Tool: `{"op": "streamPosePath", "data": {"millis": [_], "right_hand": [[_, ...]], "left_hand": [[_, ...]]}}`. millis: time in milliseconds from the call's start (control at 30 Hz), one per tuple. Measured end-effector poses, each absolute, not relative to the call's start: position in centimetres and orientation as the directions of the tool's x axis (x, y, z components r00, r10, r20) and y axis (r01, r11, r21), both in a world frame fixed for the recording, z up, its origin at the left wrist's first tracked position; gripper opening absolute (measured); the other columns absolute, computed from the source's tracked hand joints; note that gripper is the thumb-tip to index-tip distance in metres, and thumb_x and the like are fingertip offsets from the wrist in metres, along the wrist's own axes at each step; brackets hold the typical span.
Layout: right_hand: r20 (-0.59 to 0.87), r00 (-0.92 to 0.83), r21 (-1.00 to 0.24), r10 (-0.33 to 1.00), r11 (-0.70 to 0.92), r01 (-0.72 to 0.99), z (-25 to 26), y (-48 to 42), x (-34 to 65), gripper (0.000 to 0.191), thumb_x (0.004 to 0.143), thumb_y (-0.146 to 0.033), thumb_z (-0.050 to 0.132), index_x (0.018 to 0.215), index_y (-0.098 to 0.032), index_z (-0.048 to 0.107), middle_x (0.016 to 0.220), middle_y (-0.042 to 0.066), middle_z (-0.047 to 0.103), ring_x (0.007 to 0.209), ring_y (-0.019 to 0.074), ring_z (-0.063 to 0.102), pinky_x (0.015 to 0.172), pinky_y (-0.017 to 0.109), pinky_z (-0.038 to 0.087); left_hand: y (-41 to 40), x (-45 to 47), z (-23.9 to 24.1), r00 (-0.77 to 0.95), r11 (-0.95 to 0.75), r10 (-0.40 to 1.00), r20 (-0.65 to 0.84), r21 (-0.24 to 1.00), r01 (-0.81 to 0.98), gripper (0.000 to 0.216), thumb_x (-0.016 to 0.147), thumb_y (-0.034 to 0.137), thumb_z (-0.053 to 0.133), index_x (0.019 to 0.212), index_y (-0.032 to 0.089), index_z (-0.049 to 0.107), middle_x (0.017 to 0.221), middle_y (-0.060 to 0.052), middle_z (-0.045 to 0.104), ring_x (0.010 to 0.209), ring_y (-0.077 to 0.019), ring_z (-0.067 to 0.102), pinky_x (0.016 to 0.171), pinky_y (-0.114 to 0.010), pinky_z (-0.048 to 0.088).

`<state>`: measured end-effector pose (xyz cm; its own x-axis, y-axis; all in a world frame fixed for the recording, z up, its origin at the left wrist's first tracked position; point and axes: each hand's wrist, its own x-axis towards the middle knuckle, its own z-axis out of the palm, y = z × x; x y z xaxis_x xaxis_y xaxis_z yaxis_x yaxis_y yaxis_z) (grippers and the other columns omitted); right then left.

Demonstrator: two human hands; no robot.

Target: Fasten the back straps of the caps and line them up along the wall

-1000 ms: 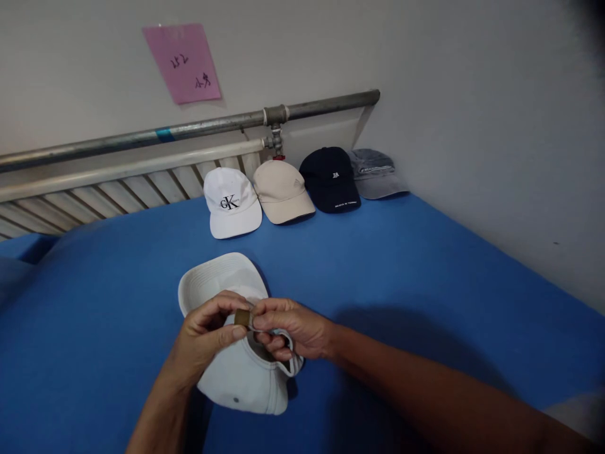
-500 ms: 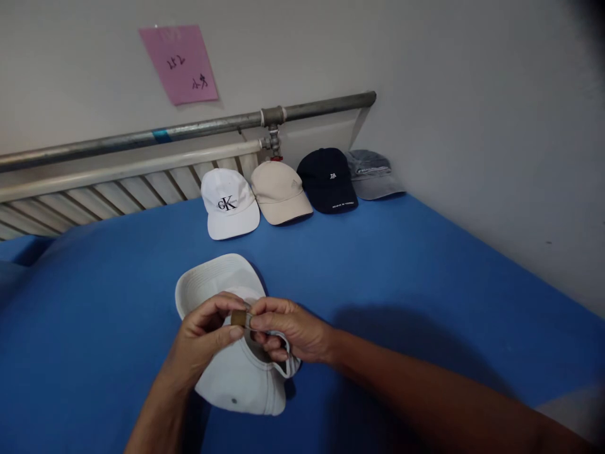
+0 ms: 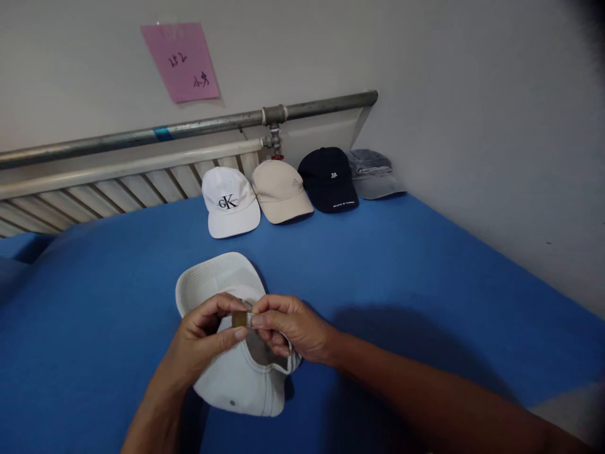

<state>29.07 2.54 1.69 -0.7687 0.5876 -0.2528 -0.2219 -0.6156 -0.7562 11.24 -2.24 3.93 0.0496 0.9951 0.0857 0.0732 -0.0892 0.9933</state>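
A pale baseball cap [image 3: 241, 388] lies upside down on the blue surface, its brim pointing up and away to the left. Between finger and thumb of my left hand [image 3: 203, 337] is a brass-coloured buckle [image 3: 239, 319] on the cap's back strap. My right hand [image 3: 288, 321] pinches the light strap [image 3: 250, 320] just to the right of the buckle, with its other fingers curled inside the cap opening. Both hands are closed and nearly touch each other over the cap. Part of the strap is hidden behind my right fingers.
Along the back stand a white cap [image 3: 230, 202], a beige cap [image 3: 282, 192], a black cap [image 3: 328, 180] and a grey cap [image 3: 378, 176]. Behind them are a radiator [image 3: 142, 183] and a metal pipe [image 3: 212, 123]. Pink paper [image 3: 182, 63] hangs on the wall.
My right hand has shifted slightly right and up, and a little more strap shows beside the buckle. My left hand keeps its grip; the view has moved a touch.
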Motion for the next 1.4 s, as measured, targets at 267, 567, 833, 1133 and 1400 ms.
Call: {"op": "streamPosePath", "data": {"millis": [267, 567, 833, 1133, 1400], "right_hand": [[-0.220, -0.802, -0.744, 0.555, -0.627, -0.230, 1.5, 2.4, 29.0, 0.017, 0.070, -0.027, 0.071, 0.072, -0.017, 0.058, 0.053, -0.008, 0.052, 0.037, 0.0023, 0.037, 0.032, 0.014, 0.028], [-0.202, -0.751, -0.736, 0.629, -0.603, -0.308, 1.8, 2.1, 29.3, 0.019, 0.073, -0.031, 0.069, 0.076, -0.018, 0.056, 0.055, -0.008, 0.050, 0.039, 0.0026, 0.036, 0.034, 0.014, 0.027], [-0.233, -0.646, -0.877, 0.727, -0.444, -0.183, 2.4, 1.6, 29.0, 0.024, 0.072, -0.035, 0.073, 0.075, -0.018, 0.057, 0.056, -0.009, 0.050, 0.038, 0.0017, 0.036, 0.034, 0.016, 0.027], [-0.275, -0.729, -0.781, 0.627, -0.588, -0.211, 1.8, 1.9, 28.8, 0.019, 0.069, -0.026, 0.071, 0.074, -0.016, 0.056, 0.063, -0.004, 0.058, 0.041, 0.0017, 0.037, 0.034, 0.015, 0.023], [-0.271, -0.755, -0.729, 0.597, -0.639, -0.244, 2.0, 1.9, 28.8, 0.024, 0.071, -0.033, 0.072, 0.075, -0.017, 0.055, 0.061, -0.005, 0.055, 0.040, 0.0019, 0.038, 0.033, 0.014, 0.024]], "left_hand": [[-3.0, 10.1, 4.1, 0.109, 0.009, 0.994, -0.006, 1.000, -0.029, 0.023, 0.069, 0.021, 0.077, 0.091, 0.023, 0.074, 0.091, -0.005, 0.069, 0.086, -0.0179, 0.063, 0.074, -0.023, 0.051], [-2.6, 10.3, 4.1, 0.101, 0.008, 0.995, -0.002, 0.998, -0.064, 0.021, 0.066, 0.018, 0.078, 0.086, 0.022, 0.073, 0.086, -0.003, 0.067, 0.086, -0.0157, 0.060, 0.076, -0.021, 0.048], [-2.6, 10.6, 4.0, 0.172, 0.126, 0.978, -0.115, 0.991, -0.053, 0.024, 0.067, 0.015, 0.077, 0.088, 0.019, 0.066, 0.083, -0.003, 0.062, 0.079, -0.0146, 0.057, 0.068, -0.022, 0.048], [-2.4, 10.6, 3.9, 0.145, 0.096, 0.987, -0.074, 0.983, -0.155, 0.022, 0.066, 0.014, 0.078, 0.085, 0.019, 0.068, 0.084, -0.003, 0.066, 0.079, -0.0145, 0.061, 0.069, -0.021, 0.049], [-2.3, 11.3, 4.1, 0.093, 0.108, 0.991, -0.095, 0.985, -0.138, 0.014, 0.069, 0.018, 0.078, 0.080, 0.021, 0.071, 0.078, -0.001, 0.067, 0.075, -0.0136, 0.062, 0.069, -0.023, 0.050]]}}
